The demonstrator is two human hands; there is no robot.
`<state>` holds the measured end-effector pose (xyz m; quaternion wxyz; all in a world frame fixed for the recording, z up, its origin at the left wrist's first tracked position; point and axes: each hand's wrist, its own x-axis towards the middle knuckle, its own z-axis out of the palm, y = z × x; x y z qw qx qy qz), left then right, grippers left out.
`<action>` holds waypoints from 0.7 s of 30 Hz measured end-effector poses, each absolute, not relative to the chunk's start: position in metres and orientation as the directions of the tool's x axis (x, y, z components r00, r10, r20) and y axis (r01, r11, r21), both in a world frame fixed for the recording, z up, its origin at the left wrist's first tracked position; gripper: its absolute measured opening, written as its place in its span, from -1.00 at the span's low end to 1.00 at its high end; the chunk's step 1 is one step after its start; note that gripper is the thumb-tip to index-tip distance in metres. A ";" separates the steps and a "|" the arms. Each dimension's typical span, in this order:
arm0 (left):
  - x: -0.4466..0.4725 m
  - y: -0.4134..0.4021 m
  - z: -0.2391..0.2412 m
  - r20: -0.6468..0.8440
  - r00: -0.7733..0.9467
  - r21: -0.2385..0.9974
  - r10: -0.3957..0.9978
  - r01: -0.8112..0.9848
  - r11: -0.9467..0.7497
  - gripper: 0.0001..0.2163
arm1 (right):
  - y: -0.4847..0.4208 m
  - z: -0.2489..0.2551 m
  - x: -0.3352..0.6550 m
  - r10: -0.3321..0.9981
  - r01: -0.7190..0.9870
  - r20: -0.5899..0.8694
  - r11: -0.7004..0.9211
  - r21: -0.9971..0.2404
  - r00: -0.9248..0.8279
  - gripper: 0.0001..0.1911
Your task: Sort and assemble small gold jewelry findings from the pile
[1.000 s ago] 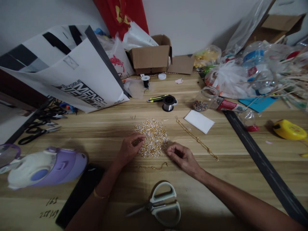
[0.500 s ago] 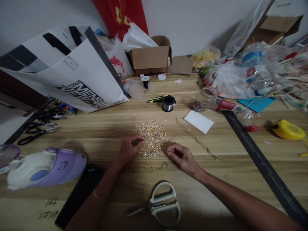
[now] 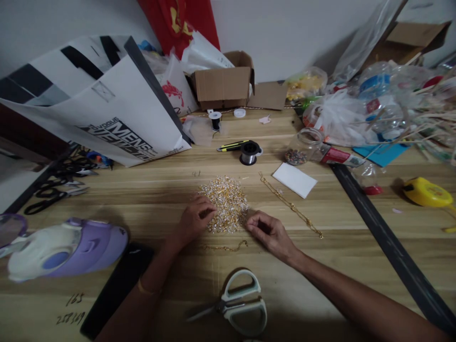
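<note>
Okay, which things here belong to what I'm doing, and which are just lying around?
Likely in use:
pile of gold and clear bits, between left hand and right hand
short gold chain, probably

Apparently just lying about:
yellow tape measure
cardboard box
white shopping bag

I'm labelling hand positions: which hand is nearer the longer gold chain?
Right. The right hand is just left of the longer gold chain, not touching; the left hand is farther off, across the gold-and-clear pile.

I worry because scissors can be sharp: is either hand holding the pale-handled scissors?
No, the pale-handled scissors lie on the table, with the left hand and right hand by the pile of shiny bits.
</note>
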<state>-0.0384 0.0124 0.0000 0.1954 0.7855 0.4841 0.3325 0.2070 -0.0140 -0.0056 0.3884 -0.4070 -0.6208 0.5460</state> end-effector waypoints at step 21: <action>-0.032 0.010 0.000 0.373 0.466 0.402 0.802 0.698 -0.593 -0.90 | -0.014 -0.006 0.207 0.930 0.066 0.031 0.059 -0.996 -0.365 -0.74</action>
